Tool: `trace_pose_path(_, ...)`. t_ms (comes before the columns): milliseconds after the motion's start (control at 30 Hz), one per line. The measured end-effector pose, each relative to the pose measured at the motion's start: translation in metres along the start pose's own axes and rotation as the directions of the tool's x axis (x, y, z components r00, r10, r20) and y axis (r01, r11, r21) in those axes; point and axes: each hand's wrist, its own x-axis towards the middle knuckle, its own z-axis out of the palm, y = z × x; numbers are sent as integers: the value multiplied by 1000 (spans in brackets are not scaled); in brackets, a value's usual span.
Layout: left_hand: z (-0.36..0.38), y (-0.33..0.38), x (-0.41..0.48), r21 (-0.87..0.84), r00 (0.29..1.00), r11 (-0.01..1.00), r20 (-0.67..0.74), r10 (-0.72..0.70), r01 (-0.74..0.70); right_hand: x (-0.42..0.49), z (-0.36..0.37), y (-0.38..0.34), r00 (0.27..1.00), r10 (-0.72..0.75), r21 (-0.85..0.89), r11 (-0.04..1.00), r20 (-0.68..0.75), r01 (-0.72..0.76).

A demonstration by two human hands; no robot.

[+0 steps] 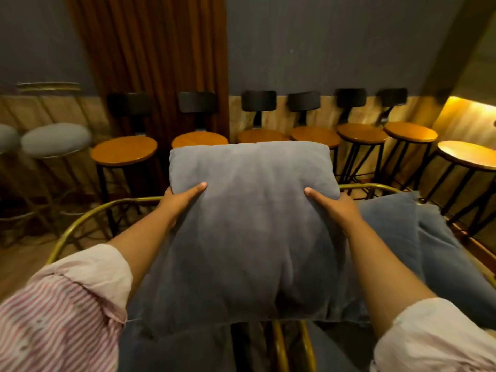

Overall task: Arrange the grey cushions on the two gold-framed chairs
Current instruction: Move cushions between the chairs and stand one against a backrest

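Two hands, left hand [185,196] and right hand [331,201], clamped on grey cushion [249,210] sides; gold-framed chair [88,218] positioned directly beneath.

I have just one view to work with, the head camera, worn high and tilted forward and down over both bare arms. It sits very near the large grey velvet cushion [252,224], which fills the centre of the frame from about 12 o'clock down to 6. The curved gold metal chair frame [88,224] arcs out at 9 o'clock, below the lens. Further off, toward 12 o'clock, I face a row of round wooden-seated stools with black backrests [123,151] against a dark grey wall [335,41]. The wide angle bends the edges, so the striped pink-and-white sleeve [61,312] looms at 7 o'clock. No second view overlaps this one.
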Motion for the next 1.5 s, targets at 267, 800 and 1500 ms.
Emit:
trace_pose_path(267,-162,-25,10,64,993,998,-115,27,-20,-60,151,-1,975,100,144,981,198,-130)
trace_pose_path(800,-205,-62,153,-113,980,982,-118,-162,149,40,293,-14,930,110,378,892,351,-248)
trace_pose_path(1500,-175,-151,293,-45,894,934,-275,-354,355,118,401,82,923,249,284,899,293,-333)
